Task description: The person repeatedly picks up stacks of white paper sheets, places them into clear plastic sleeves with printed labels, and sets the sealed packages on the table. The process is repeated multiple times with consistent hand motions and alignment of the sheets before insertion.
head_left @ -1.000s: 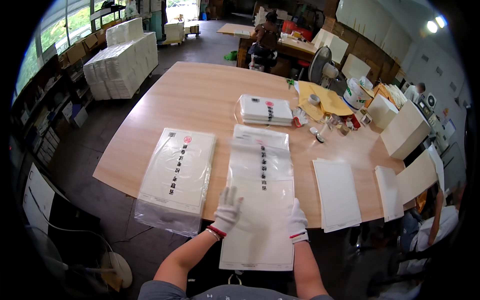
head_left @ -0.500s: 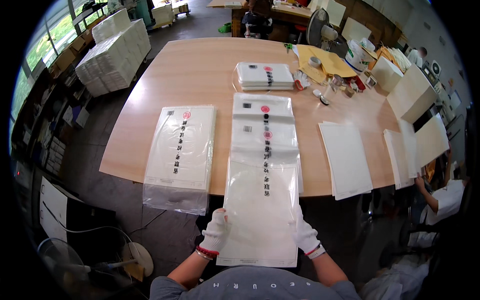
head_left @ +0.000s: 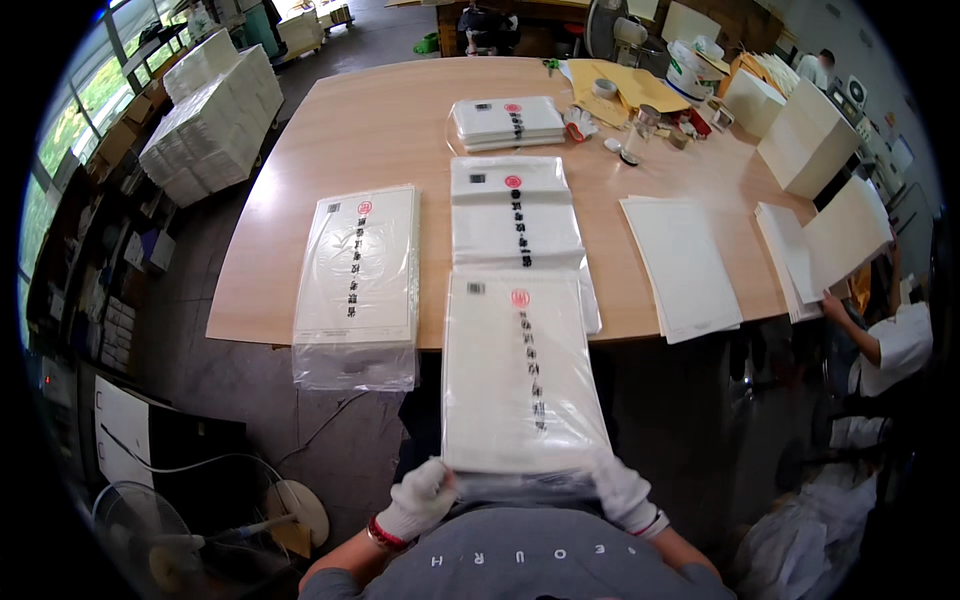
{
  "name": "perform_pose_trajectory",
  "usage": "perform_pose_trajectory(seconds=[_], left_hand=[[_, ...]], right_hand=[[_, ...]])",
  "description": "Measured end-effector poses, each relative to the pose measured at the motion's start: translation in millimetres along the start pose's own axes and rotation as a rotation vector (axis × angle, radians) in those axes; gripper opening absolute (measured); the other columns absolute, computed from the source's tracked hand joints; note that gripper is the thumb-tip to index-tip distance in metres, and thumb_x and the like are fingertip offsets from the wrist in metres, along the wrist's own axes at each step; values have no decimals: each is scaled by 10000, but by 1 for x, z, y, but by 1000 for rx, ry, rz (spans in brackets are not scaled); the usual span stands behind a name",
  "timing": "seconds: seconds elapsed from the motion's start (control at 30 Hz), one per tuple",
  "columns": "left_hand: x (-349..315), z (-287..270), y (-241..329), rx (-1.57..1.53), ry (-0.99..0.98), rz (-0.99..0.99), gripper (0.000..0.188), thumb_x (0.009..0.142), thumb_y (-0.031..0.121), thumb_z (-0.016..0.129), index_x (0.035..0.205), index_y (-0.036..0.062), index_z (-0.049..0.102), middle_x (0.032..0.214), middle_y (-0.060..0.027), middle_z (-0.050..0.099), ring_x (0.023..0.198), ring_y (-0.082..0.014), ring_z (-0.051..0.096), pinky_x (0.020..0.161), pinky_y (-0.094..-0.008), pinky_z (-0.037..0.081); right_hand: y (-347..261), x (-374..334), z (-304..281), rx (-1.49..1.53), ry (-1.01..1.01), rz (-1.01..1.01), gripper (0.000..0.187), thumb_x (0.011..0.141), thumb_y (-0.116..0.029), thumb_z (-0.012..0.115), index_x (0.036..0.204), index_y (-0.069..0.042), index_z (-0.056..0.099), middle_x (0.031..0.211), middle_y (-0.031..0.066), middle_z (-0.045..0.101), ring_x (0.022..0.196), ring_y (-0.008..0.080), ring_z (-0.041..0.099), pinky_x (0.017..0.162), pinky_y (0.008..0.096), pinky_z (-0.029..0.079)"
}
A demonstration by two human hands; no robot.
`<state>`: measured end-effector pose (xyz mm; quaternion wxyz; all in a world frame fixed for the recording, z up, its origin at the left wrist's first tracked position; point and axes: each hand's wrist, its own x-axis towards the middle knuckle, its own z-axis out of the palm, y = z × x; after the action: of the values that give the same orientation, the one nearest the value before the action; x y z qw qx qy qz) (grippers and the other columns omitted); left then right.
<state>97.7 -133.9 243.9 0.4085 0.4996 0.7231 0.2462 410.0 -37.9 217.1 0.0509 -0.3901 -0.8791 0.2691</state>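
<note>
A clear plastic bag [head_left: 520,390] with a pale paper sheet or sheets inside hangs over the table's near edge, in front of my body. Black lettering, a red round mark and a barcode are printed on it. My left hand [head_left: 420,498], in a white glove, is closed on its lower left corner. My right hand [head_left: 627,497], gloved too and slightly blurred, grips the lower right edge. Beyond it lies a stack of flat printed plastic bags [head_left: 510,222]. Left of these is a pile of filled bags [head_left: 355,265], its loose plastic ends overhanging the table.
A stack of white paper [head_left: 685,265] lies to the right on the wooden table [head_left: 350,120]. Farther back are folded bags [head_left: 508,140], yellow envelopes [head_left: 640,85], tape rolls and a white bucket [head_left: 690,65]. At far right a co-worker's hand [head_left: 832,305] handles large sheets.
The sheet now lies deep inside the bag, which I have pulled toward me off the stack. Both my hands have moved nearer my body, holding the bag's end.
</note>
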Motion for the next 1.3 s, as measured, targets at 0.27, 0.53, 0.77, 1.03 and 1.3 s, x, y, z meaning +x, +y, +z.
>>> perform_pose_trajectory(seconds=[0.27,0.53,0.77,1.03,1.3], left_hand=[[31,-8,41,-262,140,691,154,611,-82,496,713,34,501,767,-124,550,655,-227,552,581,-302,445],[34,-56,31,-473,618,889,101,765,97,556,689,49,511,702,-65,551,565,-170,517,504,-274,409],[146,-124,-118,-1075,1354,403,103,845,44,447,795,42,537,794,-46,532,709,-159,514,611,-253,415],[165,-121,-293,-1307,1088,86,79,850,135,450,872,92,513,818,-20,529,770,-169,525,680,-319,451],[124,22,-216,-734,661,-273,47,791,117,513,788,73,532,732,-32,546,627,-178,560,536,-318,459]], right_hand=[[34,-2,15,1452,369,727,309,915,-124,482,1183,30,460,949,128,607,888,232,595,752,398,526],[-63,142,21,1656,203,179,297,879,-159,534,1124,8,551,1059,84,593,874,163,595,781,298,481],[-65,326,147,1329,-259,-140,168,851,-108,549,1011,-58,566,760,14,537,628,123,522,637,291,515],[-103,312,166,1407,-316,269,220,944,-240,463,1014,-33,493,739,29,488,538,103,447,503,284,471],[-5,233,129,1293,-357,403,305,942,-245,480,1154,-27,481,854,64,570,645,108,565,612,282,524]])
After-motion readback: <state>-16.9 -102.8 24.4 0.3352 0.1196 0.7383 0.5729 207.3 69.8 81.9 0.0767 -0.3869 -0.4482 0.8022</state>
